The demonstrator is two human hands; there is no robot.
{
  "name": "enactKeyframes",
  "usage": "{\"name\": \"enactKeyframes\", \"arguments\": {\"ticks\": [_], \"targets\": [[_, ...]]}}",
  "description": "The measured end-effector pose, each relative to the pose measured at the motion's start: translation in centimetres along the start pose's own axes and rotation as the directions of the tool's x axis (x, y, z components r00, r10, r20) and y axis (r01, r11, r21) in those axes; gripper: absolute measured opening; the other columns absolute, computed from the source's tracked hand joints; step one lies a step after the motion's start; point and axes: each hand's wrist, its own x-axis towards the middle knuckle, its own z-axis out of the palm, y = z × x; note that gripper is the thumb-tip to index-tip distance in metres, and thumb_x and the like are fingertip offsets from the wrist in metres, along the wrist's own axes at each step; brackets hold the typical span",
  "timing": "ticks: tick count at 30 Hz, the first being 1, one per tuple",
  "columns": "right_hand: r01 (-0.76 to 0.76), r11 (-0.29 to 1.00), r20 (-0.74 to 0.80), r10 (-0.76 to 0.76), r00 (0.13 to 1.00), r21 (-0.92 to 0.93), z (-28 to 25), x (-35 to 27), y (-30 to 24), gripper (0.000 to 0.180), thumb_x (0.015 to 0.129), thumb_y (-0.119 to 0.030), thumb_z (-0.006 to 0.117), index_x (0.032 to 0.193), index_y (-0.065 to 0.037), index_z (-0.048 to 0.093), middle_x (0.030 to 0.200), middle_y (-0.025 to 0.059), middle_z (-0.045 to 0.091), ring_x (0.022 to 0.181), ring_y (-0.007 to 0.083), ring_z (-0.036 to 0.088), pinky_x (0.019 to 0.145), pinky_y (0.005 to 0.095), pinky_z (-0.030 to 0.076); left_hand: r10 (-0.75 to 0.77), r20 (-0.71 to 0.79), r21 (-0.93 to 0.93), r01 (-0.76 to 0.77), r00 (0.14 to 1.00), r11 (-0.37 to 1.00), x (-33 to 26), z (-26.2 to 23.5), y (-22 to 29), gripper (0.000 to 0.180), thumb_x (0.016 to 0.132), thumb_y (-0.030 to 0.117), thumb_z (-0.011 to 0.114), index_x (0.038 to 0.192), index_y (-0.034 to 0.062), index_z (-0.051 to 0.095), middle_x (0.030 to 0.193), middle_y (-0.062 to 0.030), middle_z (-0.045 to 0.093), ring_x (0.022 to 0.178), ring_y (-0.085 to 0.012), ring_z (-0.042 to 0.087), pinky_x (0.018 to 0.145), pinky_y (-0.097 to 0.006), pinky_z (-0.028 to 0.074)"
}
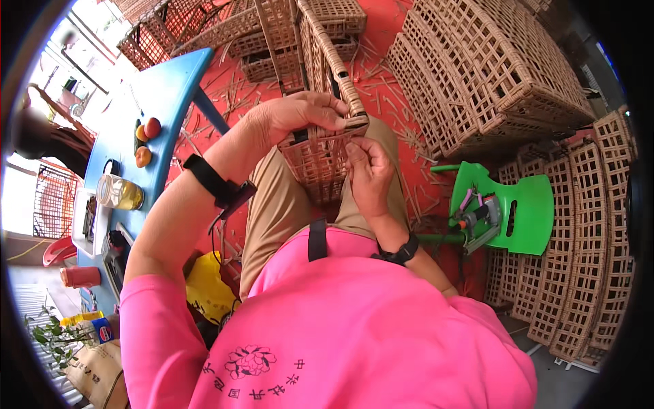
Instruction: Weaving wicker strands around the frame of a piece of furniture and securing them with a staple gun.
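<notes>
A tan woven wicker basket stands between my knees, its open-grid side facing me and a strand-wrapped rim running away from its near corner. Over that corner lies my left hand, thumb pressed on the wrapped edge and fingers curled across the top. Just below and to the right, my right hand is closed in a pinch beside the basket's corner. Whatever its fingertips hold is too small to make out. Dark gaps show along the rim where the wrapping leaves off.
Stacked wicker baskets rise at the right. A green plastic chair there carries a stapler-like tool. On the left, a blue table bears fruit and a glass jar. Wicker scraps litter the red floor.
</notes>
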Motion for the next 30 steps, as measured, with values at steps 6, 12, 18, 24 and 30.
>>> {"name": "enactKeyframes", "arguments": {"ticks": [6,12,18,24,30], "targets": [[-0.074,0.993,0.02,0.072,0.997,0.092,0.0,-1.1,-0.3,0.017,0.095,-0.016,0.063,0.097,0.001,0.063,0.07,-0.0012,0.058,0.059,0.0044,0.05,0.052,0.0204,0.041,0.048,0.041,-0.019,-0.048,0.998,0.999,-0.2,0.1,-0.8,0.034,0.085,0.005,0.071,0.114,0.0032,0.053,0.096,0.0001,0.063,0.089,-0.0104,0.062,0.082,-0.023,0.049],[-0.069,0.988,-0.02,0.073,0.997,0.139,0.5,-1.2,0.2,0.017,0.093,-0.014,0.065,0.099,0.002,0.064,0.071,-0.0005,0.06,0.058,0.0044,0.05,0.051,0.0199,0.041,0.029,0.044,-0.009,-0.028,0.999,1.0,-0.4,0.5,-0.5,0.032,0.086,0.004,0.069,0.114,0.0029,0.053,0.095,-0.0003,0.064,0.089,-0.0096,0.062,0.083,-0.023,0.049],[-0.113,0.976,-0.039,0.122,0.992,0.184,0.7,-0.8,0.2,0.017,0.092,-0.014,0.067,0.099,0.002,0.065,0.072,0.0,0.06,0.056,0.0045,0.05,0.051,0.0193,0.041,0.021,0.024,-0.026,-0.02,0.999,0.999,-0.2,0.3,-0.5,0.03,0.086,0.003,0.068,0.113,0.0028,0.054,0.096,-0.0008,0.064,0.092,-0.0107,0.062,0.086,-0.024,0.049],[-0.143,0.962,-0.02,0.152,0.988,0.233,0.7,-0.8,-0.1,0.015,0.093,-0.012,0.065,0.097,0.002,0.063,0.07,0.0008,0.06,0.055,0.0049,0.051,0.049,0.0195,0.042,0.027,0.019,-0.014,-0.027,0.999,1.0,-0.1,0.1,-0.5,0.029,0.086,0.004,0.069,0.112,0.0035,0.056,0.098,-0.0007,0.063,0.093,-0.011,0.062,0.086,-0.025,0.049],[-0.172,0.952,0.014,0.174,0.985,0.254,0.6,-0.9,-0.5,0.015,0.094,-0.014,0.062,0.095,0.001,0.061,0.068,0.0006,0.059,0.052,0.0049,0.051,0.046,0.0191,0.041,0.039,0.053,-0.025,-0.038,0.998,0.999,-0.2,0.0,-0.7,0.03,0.085,0.005,0.07,0.112,0.0033,0.056,0.097,-0.0002,0.063,0.093,-0.011,0.062,0.085,-0.025,0.05]]}}
